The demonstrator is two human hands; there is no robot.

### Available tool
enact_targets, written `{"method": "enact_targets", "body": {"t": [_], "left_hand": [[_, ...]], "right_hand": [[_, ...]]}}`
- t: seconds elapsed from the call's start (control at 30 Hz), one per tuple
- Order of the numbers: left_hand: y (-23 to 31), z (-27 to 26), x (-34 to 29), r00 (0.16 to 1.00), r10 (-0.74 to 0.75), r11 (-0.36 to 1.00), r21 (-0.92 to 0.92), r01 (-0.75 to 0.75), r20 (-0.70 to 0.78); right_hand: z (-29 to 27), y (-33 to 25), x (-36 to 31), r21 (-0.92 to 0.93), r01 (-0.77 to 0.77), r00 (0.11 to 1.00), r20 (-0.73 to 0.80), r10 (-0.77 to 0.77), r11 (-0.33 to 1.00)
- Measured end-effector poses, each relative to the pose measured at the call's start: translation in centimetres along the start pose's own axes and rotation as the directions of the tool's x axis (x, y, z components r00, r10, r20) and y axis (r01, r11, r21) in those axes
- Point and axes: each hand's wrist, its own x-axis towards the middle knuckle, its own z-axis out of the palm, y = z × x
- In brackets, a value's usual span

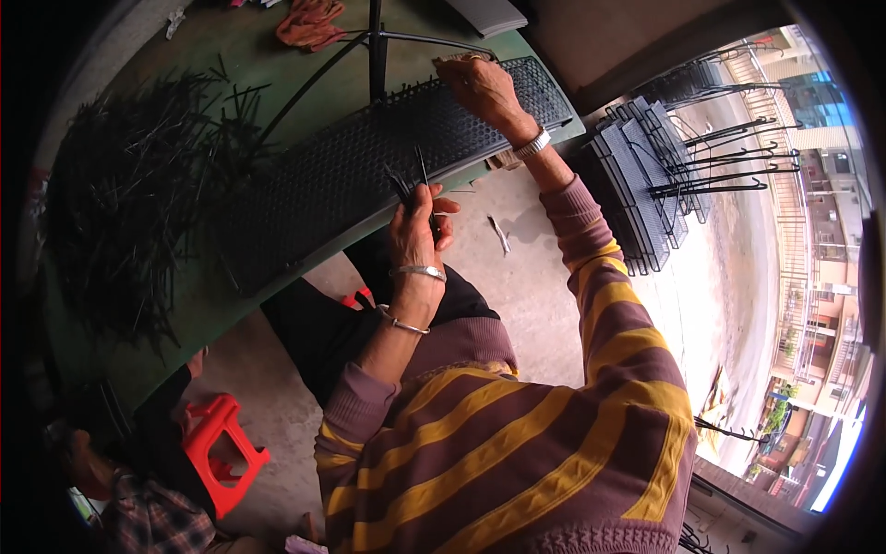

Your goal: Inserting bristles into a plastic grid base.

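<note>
A long black perforated metal panel lies slantwise across the green table in front of me. My left hand is closed round a small bunch of thin black strips, which look like cable ties, just off the panel's near edge. One strip sticks up from between its thumb and fingers. Over the panel's far right part, my right hand is curled at the far edge, beside a brown, cardboard-like piece. Its fingertips are hidden, so what it grips cannot be made out.
A large heap of black strips covers the left of the green table. A black metal stand rises behind the panel. Stacked black mesh racks with hooks stand at right. A red stool and another person are at lower left.
</note>
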Motion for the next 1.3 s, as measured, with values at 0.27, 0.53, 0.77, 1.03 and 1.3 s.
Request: {"method": "enact_targets", "body": {"t": [0.27,0.53,0.77,1.03,1.3], "left_hand": [[0.2,0.2,-0.1,0.998,0.063,0.997,0.050,-0.065,0.029],[-0.8,0.4,0.4,0.995,0.088,0.988,0.119,-0.094,0.056],[0.4,1.6,-0.2,0.992,-0.081,0.989,0.116,0.092,-0.097],[-2.7,-0.3,1.4,0.986,-0.164,0.985,0.053,0.164,-0.015],[-1.9,0.2,1.1,0.989,-0.148,0.987,0.066,0.147,0.010]], "right_hand": [[-5.0,-4.7,-3.8,0.572,-0.311,0.929,0.350,0.117,0.759],[-5.7,-5.8,-5.3,0.705,-0.490,0.791,0.607,-0.078,0.513],[-8.0,-4.4,-4.1,0.741,-0.299,0.949,0.299,0.103,0.602],[-5.3,-1.5,-0.3,0.560,0.009,0.977,-0.183,0.113,0.828],[-4.5,-0.1,0.9,0.472,0.075,0.984,-0.177,0.011,0.879]]}}
